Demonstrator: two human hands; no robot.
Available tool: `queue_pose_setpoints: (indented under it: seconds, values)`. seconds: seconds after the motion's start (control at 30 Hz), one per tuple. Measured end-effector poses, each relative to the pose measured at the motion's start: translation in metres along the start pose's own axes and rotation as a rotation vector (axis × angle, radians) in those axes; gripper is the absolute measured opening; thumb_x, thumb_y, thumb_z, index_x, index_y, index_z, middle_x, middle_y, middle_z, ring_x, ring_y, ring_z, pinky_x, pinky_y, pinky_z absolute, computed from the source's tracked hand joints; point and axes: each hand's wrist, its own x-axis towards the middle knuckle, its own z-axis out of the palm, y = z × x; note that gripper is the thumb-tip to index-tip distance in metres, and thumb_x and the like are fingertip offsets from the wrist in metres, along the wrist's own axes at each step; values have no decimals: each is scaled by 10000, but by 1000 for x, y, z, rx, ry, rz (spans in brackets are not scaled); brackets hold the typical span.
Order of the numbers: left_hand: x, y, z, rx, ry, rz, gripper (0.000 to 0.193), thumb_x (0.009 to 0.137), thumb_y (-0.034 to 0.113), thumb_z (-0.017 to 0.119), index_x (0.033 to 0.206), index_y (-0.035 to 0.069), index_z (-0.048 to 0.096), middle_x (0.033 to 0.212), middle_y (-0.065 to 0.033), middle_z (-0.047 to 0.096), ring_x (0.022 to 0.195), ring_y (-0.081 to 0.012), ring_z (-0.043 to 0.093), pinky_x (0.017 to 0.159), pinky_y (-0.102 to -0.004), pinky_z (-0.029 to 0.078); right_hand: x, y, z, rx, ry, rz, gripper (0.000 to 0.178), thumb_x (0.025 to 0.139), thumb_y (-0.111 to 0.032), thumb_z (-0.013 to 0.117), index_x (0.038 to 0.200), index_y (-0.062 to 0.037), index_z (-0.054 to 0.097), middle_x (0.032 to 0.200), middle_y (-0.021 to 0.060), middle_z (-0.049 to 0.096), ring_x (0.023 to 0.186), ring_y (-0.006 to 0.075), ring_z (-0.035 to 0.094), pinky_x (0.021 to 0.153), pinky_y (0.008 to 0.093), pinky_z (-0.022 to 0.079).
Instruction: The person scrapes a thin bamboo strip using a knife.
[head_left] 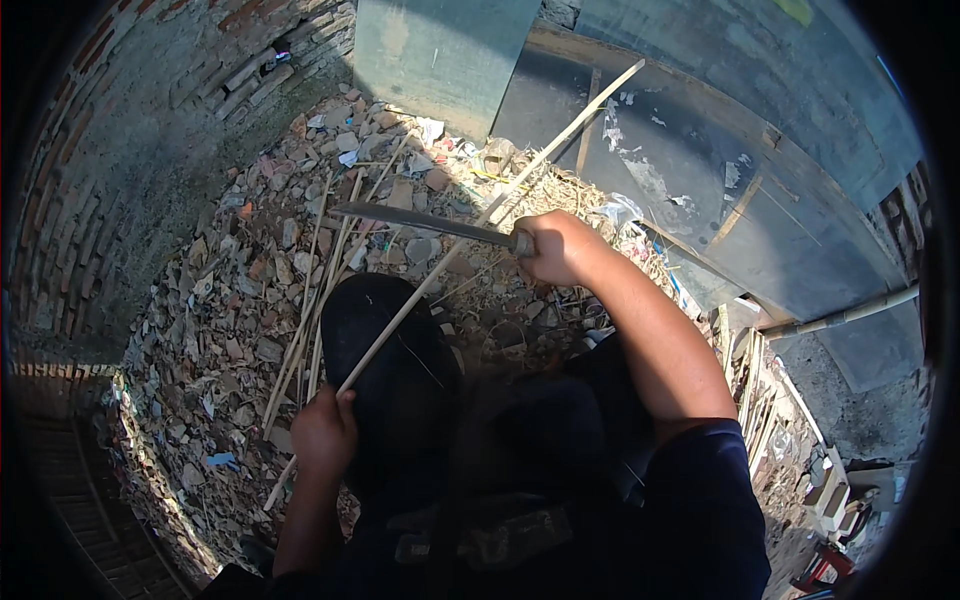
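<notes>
My left hand [324, 432] is closed round the lower part of a long, thin bamboo strip [412, 302]. The strip slants up and away to the right, passing over my dark-clad left knee [385, 340]. In my right hand [562, 248] is the handle of a machete [420, 218], its long blade pointing left. The blade crosses the strip just left of the handle; whether its edge bites into the strip I cannot make out. My left hand stays low, near my knee, while the right is farther out.
Several bamboo strips [308, 320] lie on the rubble [215, 340] left of my knee. More strips [755, 395] lie at the right. A brick wall [130, 190] rises at the left. Dark and greenish panels [445, 60] lean at the back. A bamboo pole [845, 313] juts in at the right.
</notes>
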Motion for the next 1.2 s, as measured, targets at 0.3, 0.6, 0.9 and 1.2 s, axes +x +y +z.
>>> queue_pose_setpoints:
  seconds: [0.3, 0.6, 0.9, 1.2]
  values:
    - [4, 9, -4, 42, -14, -28, 301, 1007, 291, 592, 842, 41, 573, 685, -221, 647, 641, -458, 649, 593, -553, 485, 17, 69, 10, 100, 187, 226, 310, 804, -197, 672, 1081, -61, 691, 1025, 229, 720, 992, 390, 696, 908, 441, 555]
    - [2, 5, 0, 17, 68, 19, 318, 1018, 322, 571, 862, 45, 574, 715, -217, 659, 682, -449, 659, 616, -556, 494, 20, 54, 11, 206, -6, 46, 236, 773, -175, 663, 977, -65, 709, 914, 187, 722, 918, 361, 703, 820, 431, 561]
    - [-2, 3, -3, 42, -19, -31, 310, 1015, 322, 577, 862, 52, 579, 686, -210, 650, 659, -450, 654, 604, -556, 495, 6, -8, 10, -16, 32, 10, 291, 795, -190, 643, 1057, -71, 685, 999, 197, 724, 971, 382, 692, 883, 448, 555]
    - [5, 12, -15, 92, -31, -24, 322, 1007, 326, 592, 847, 48, 577, 681, -218, 646, 658, -458, 653, 606, -560, 495, 19, 70, 10, 83, 110, 249, 303, 793, -198, 642, 1058, -65, 702, 1036, 224, 715, 1014, 386, 684, 933, 452, 543]
